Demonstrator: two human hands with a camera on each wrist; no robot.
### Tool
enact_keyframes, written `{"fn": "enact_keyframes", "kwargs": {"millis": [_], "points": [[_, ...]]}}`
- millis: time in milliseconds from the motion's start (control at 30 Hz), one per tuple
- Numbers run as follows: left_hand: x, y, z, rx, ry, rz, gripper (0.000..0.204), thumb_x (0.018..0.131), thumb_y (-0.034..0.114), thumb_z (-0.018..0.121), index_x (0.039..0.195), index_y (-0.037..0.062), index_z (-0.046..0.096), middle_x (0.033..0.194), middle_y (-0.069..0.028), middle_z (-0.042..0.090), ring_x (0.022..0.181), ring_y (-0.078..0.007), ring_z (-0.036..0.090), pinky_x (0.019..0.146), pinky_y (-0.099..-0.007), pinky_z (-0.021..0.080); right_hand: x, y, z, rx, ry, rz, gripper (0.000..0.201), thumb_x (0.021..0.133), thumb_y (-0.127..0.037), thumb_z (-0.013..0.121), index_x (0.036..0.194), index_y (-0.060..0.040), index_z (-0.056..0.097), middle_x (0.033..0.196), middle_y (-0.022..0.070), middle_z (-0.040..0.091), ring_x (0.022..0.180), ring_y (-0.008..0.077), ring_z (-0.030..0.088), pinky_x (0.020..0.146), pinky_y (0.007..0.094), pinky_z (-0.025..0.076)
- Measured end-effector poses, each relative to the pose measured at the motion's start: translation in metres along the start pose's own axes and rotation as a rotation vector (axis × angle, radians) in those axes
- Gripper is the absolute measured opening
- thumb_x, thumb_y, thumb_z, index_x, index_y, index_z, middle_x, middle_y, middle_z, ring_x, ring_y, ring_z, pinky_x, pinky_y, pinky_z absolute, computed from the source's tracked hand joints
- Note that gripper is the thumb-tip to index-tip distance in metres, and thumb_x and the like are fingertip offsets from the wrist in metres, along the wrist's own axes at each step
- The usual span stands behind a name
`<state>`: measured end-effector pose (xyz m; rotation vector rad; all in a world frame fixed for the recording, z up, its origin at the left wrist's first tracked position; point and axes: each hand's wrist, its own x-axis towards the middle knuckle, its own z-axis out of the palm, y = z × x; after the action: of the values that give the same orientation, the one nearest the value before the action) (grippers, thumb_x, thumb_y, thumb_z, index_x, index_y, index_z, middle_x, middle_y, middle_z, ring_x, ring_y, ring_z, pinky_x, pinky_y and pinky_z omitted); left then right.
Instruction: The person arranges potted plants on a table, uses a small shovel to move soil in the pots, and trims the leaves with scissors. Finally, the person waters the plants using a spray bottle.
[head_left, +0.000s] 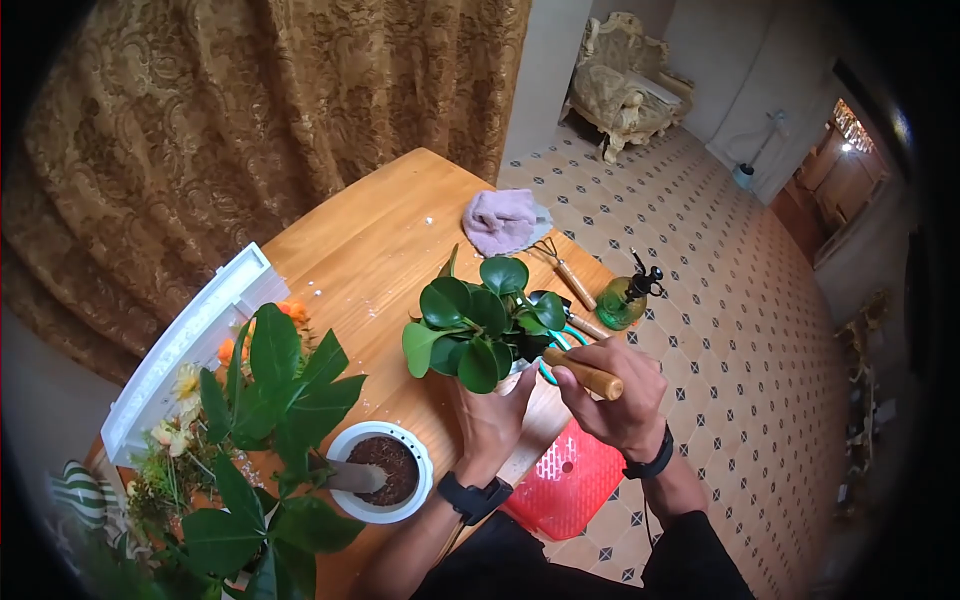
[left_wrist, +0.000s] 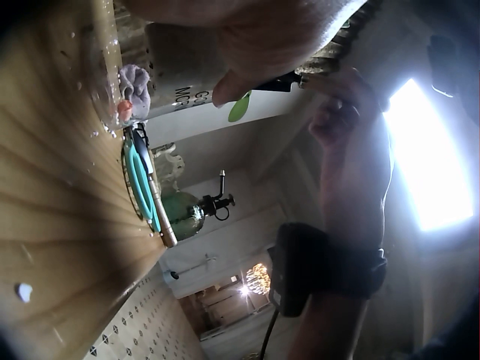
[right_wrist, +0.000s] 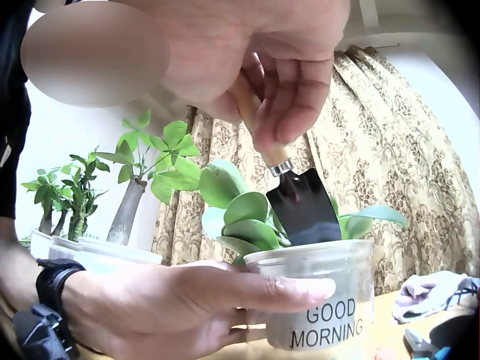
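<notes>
A clear cup printed "GOOD MORNING" (right_wrist: 322, 330) holds a plant with round green leaves (head_left: 487, 310). My left hand (head_left: 490, 425) grips the cup from the side, thumb across its wall (right_wrist: 187, 304). My right hand (head_left: 625, 395) holds a small trowel by its wooden handle (head_left: 590, 375). In the right wrist view the trowel's black blade (right_wrist: 305, 210) points down inside the cup's rim, beside the leaves. The left wrist view shows part of the cup (left_wrist: 180, 67) under my left hand (left_wrist: 255, 37).
A white pot with a thick-stemmed plant (head_left: 425, 490) stands left of my left forearm. Beyond the cup lie a purple cloth (head_left: 500, 220), a hand rake (head_left: 575, 285), teal-handled scissors (head_left: 548, 372) and a green spray bottle (head_left: 622, 305). A red stool (head_left: 565, 485) is below the table edge.
</notes>
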<state>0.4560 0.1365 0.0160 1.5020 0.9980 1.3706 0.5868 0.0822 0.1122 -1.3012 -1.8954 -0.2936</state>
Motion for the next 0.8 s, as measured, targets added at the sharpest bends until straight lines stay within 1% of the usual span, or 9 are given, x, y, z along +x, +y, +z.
{"fn": "enact_keyframes", "kwargs": {"millis": [67,200,333,400,500,633,700,800], "points": [[0.000,0.003,0.001,-0.019,0.005,-0.012,0.036,0.077,0.004,0.082,0.108,-0.0013,0.067,0.101,-0.0158,0.070,0.093,-0.0303,0.068,0.083,-0.0407,0.053,-0.002,0.000,0.004,0.000,0.076,-0.004,0.023,0.081,-0.013,0.083,0.093,-0.0017,0.067,0.075,0.0110,0.070,0.061,0.0231,0.068,0.054,0.0312,0.053],[-0.001,-0.001,0.001,-0.033,-0.001,0.007,0.038,0.077,0.004,0.083,0.111,-0.0018,0.066,0.105,-0.0164,0.070,0.097,-0.0311,0.068,0.085,-0.0407,0.052,-0.008,0.003,0.012,0.002,0.137,0.000,0.025,0.080,-0.014,0.084,0.094,-0.0023,0.067,0.076,0.0108,0.070,0.061,0.0236,0.068,0.054,0.0308,0.053],[-0.001,0.001,0.000,-0.035,-0.004,0.011,0.039,0.078,0.004,0.082,0.113,-0.0021,0.066,0.109,-0.0170,0.069,0.100,-0.0315,0.067,0.087,-0.0407,0.052,-0.010,0.006,0.018,0.004,0.117,0.020,0.027,0.079,-0.015,0.085,0.094,-0.0028,0.068,0.076,0.0104,0.070,0.060,0.0231,0.068,0.053,0.0306,0.052],[0.000,0.003,-0.001,-0.025,-0.007,0.010,0.038,0.078,0.004,0.082,0.112,-0.0021,0.066,0.108,-0.0169,0.070,0.099,-0.0312,0.067,0.087,-0.0408,0.052,-0.008,0.006,0.018,-0.006,0.109,-0.003,0.027,0.078,-0.016,0.086,0.094,-0.0033,0.068,0.075,0.0098,0.070,0.060,0.0225,0.068,0.052,0.0303,0.051],[0.000,0.004,0.000,-0.016,-0.003,0.017,0.037,0.079,0.005,0.082,0.111,-0.0020,0.066,0.107,-0.0166,0.070,0.098,-0.0309,0.068,0.086,-0.0409,0.052,-0.010,0.006,0.014,-0.017,0.098,0.014,0.026,0.078,-0.016,0.086,0.093,-0.0032,0.068,0.074,0.0091,0.069,0.059,0.0220,0.067,0.052,0.0300,0.051],[0.000,0.009,0.001,0.008,0.029,0.025,0.036,0.078,0.007,0.083,0.110,-0.0016,0.067,0.105,-0.0164,0.071,0.096,-0.0311,0.069,0.084,-0.0411,0.053,-0.012,0.007,0.014,-0.020,0.132,0.024,0.025,0.079,-0.016,0.086,0.092,-0.0033,0.068,0.073,0.0089,0.069,0.059,0.0217,0.067,0.051,0.0299,0.051],[0.000,0.008,0.001,0.011,0.020,0.011,0.037,0.078,0.008,0.084,0.110,-0.0016,0.067,0.105,-0.0165,0.071,0.096,-0.0314,0.068,0.084,-0.0413,0.053,-0.013,0.011,0.018,0.015,0.146,-0.010,0.025,0.079,-0.015,0.085,0.092,-0.0033,0.068,0.074,0.0089,0.070,0.058,0.0215,0.067,0.051,0.0300,0.051],[-0.001,0.005,0.001,0.028,0.020,0.008,0.038,0.078,0.010,0.084,0.110,-0.0018,0.066,0.104,-0.0167,0.071,0.095,-0.0320,0.068,0.084,-0.0417,0.052,-0.016,0.013,0.021,0.004,0.151,-0.006,0.025,0.080,-0.015,0.085,0.092,-0.0032,0.067,0.074,0.0089,0.070,0.058,0.0218,0.067,0.051,0.0301,0.051]]}}
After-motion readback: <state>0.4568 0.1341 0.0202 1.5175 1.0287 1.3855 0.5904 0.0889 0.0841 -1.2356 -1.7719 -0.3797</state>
